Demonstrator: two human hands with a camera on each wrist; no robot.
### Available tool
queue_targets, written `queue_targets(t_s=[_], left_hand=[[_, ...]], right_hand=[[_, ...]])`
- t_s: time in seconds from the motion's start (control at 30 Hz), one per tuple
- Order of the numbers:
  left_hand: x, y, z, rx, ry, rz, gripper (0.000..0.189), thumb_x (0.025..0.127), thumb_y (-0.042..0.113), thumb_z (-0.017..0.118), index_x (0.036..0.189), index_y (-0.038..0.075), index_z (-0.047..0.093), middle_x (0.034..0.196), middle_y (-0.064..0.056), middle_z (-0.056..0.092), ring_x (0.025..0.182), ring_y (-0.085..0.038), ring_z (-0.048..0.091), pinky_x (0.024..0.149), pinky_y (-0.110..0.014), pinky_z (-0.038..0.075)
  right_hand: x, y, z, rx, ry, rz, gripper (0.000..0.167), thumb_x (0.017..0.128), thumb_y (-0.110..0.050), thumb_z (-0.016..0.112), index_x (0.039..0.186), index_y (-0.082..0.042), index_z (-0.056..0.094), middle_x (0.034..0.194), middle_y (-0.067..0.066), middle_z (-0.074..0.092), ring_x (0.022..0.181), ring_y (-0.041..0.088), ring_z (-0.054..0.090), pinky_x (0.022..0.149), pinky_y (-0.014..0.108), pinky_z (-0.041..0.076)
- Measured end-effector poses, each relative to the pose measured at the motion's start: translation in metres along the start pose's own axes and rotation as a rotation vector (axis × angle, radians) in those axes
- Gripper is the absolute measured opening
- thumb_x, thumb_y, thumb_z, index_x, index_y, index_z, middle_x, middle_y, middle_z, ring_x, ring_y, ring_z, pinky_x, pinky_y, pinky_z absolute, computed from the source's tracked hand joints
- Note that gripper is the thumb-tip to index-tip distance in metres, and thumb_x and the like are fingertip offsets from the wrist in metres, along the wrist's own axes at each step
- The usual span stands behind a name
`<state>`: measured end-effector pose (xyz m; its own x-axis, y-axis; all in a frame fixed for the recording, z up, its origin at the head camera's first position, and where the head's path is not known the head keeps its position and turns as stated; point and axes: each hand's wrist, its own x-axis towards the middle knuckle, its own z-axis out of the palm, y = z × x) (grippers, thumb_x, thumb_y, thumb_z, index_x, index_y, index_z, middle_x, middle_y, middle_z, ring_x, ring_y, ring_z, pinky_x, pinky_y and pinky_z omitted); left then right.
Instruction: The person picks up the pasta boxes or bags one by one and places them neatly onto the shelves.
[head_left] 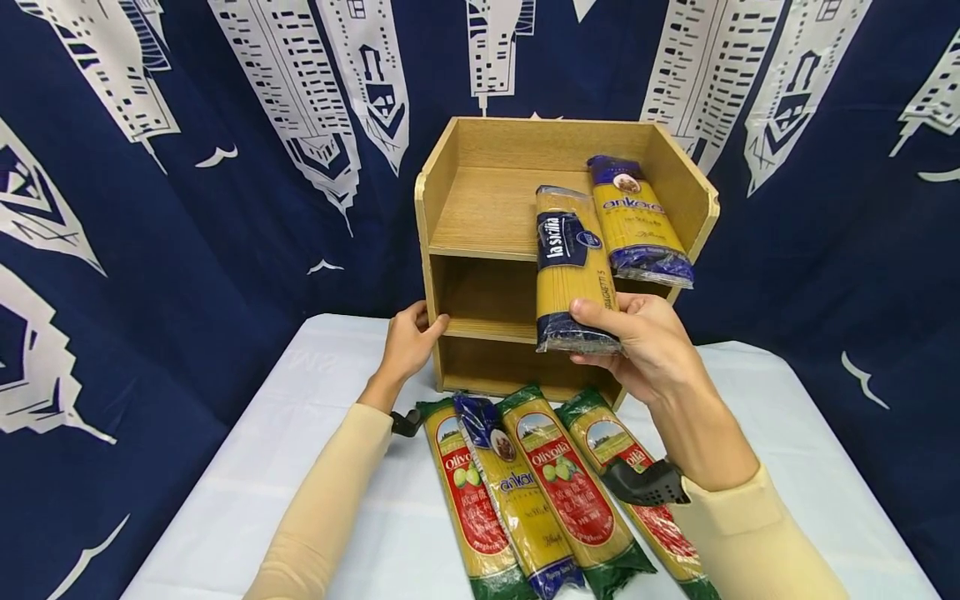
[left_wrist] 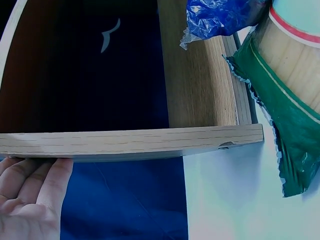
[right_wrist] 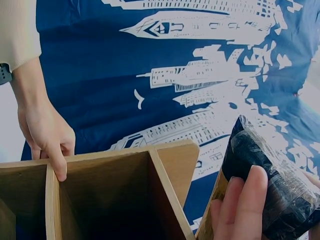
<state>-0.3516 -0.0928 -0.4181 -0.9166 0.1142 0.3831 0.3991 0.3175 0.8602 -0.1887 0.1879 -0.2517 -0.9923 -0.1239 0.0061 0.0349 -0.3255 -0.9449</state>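
Observation:
My right hand (head_left: 648, 346) grips the bottom end of a La Sicilia spaghetti pack (head_left: 564, 287), thumb on its front. The pack is upright before the right part of the wooden shelf (head_left: 495, 212); its dark wrapper end (right_wrist: 280, 190) shows in the right wrist view. With my left hand (head_left: 411, 340) I hold the shelf's left side panel, thumb over the front edge and fingers outside, as the right wrist view shows. On the top tier at the right lies an Ankara spaghetti pack (head_left: 637, 217), its lower end past the front edge.
On the white-covered table (head_left: 330, 367), before the shelf, lie an Ankara pack (head_left: 525, 500) and several Olivoilà spaghetti packs (head_left: 573, 483). Below the top are two more tiers. A dark blue cloth (head_left: 225, 275) with white buildings hangs behind and beside the table.

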Motion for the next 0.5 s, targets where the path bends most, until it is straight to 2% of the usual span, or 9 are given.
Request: queue_targets(t_s=[0.13,0.27,0.37,0.5], left_hand=[[-0.001,-0.002,0.000,0.003,0.005,0.005,0.033,0.098,0.021,0.067,0.121,-0.002,0.067,0.104,-0.015,0.076,0.097,-0.025,0.072,0.086,-0.045,0.055],[-0.001,-0.002,0.001,-0.012,0.000,0.007,0.034,0.098,0.021,0.067,0.122,-0.002,0.066,0.104,-0.015,0.076,0.097,-0.024,0.072,0.086,-0.045,0.055],[-0.001,-0.001,0.001,-0.010,0.003,0.005,0.032,0.098,0.021,0.067,0.120,-0.002,0.067,0.102,-0.014,0.076,0.096,-0.024,0.072,0.085,-0.045,0.055],[-0.001,-0.001,0.000,-0.013,0.012,0.007,0.030,0.097,0.021,0.068,0.118,-0.001,0.068,0.102,-0.014,0.076,0.096,-0.025,0.072,0.085,-0.045,0.055]], right_hand=[[0.008,-0.004,-0.001,-0.004,0.022,0.019,0.031,0.096,-0.008,0.070,0.117,0.006,0.052,0.086,0.010,0.074,0.072,0.019,0.073,0.058,0.030,0.059],[0.014,-0.006,-0.003,-0.001,0.038,0.033,0.035,0.096,-0.011,0.071,0.119,0.004,0.050,0.088,0.009,0.074,0.073,0.018,0.073,0.060,0.032,0.059],[0.012,-0.005,-0.004,-0.009,0.016,0.036,0.038,0.096,-0.011,0.070,0.124,0.004,0.049,0.092,0.009,0.072,0.075,0.019,0.072,0.061,0.032,0.059],[0.006,-0.004,-0.005,-0.051,-0.053,0.009,0.041,0.098,-0.008,0.068,0.130,0.004,0.044,0.098,0.011,0.071,0.076,0.022,0.073,0.062,0.033,0.060]])
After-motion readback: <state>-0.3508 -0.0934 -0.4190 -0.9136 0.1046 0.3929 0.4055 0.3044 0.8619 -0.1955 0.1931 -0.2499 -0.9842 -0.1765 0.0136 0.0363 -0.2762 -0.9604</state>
